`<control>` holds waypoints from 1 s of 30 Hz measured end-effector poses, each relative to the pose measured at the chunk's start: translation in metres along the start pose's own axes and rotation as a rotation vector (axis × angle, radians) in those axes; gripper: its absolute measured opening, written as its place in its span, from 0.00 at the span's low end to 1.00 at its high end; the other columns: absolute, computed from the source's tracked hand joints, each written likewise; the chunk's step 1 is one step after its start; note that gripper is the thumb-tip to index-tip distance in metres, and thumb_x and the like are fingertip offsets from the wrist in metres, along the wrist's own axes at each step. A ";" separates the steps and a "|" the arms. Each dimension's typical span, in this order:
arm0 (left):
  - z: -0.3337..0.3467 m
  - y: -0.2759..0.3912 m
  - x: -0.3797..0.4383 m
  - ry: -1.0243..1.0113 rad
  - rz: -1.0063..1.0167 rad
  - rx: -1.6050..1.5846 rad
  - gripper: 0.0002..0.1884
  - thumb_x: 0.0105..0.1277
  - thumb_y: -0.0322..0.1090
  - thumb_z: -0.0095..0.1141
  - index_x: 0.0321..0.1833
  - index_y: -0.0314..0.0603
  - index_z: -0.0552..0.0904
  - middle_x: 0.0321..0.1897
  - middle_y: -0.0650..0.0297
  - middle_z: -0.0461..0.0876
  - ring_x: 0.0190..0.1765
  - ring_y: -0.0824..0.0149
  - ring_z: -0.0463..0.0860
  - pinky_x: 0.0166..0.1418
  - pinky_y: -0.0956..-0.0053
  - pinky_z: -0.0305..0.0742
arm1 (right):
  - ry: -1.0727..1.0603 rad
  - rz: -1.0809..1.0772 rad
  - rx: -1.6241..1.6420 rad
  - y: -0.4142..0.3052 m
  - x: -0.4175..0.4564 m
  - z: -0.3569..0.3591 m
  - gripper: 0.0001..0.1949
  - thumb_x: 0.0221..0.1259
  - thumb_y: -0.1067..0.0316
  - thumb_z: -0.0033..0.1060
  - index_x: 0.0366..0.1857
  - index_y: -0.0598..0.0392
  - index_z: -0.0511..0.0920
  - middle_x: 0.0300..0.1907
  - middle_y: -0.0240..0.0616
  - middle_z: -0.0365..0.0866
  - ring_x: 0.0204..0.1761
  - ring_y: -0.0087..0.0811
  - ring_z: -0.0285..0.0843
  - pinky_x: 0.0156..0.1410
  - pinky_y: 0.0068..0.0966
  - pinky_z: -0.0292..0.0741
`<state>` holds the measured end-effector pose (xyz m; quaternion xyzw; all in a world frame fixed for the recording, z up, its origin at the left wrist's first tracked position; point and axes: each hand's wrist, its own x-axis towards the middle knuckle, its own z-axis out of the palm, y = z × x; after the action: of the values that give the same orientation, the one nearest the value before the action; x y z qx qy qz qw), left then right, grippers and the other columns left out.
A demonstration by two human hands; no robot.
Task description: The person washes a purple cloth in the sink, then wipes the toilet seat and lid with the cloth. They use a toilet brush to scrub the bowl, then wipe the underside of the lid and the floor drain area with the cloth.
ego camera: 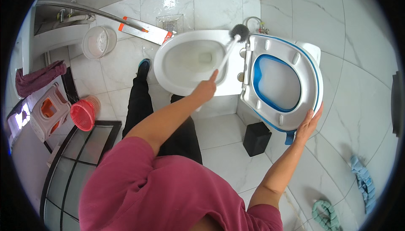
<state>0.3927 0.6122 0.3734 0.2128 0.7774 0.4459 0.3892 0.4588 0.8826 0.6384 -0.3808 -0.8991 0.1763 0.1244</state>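
My left hand (204,90) is closed around the white handle of a toilet brush (228,53), index finger stretched along it. The brush's dark round bristle head (239,33) is at the rear of the white toilet bowl (164,69), close to the hinges of the raised seat. My right hand (307,125) grips the outer edge of the toilet seat and lid (303,85), which stand up together. A blue trim rings the seat's opening, and a blue tab (289,138) hangs at its edge near my right hand.
A flat mop (148,31) lies beside the bowl near a floor drain (170,25). Left are a clear bucket (98,42), a red basket (83,115), a plastic stool (49,112) and a black-framed glass door (77,161). A black bin (257,139) stands right of my legs.
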 end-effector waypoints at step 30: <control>0.009 -0.051 -0.100 -0.372 -0.050 -0.081 0.30 0.66 0.34 0.39 0.71 0.60 0.48 0.23 0.44 0.76 0.26 0.48 0.76 0.37 0.56 0.72 | -0.021 0.013 -0.001 0.001 -0.002 -0.004 0.28 0.67 0.49 0.39 0.66 0.52 0.55 0.64 0.46 0.59 0.63 0.40 0.60 0.65 0.31 0.59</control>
<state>0.4615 0.5229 0.3680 0.2561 0.6785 0.4200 0.5455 0.4622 0.8830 0.6416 -0.3848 -0.8980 0.1804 0.1137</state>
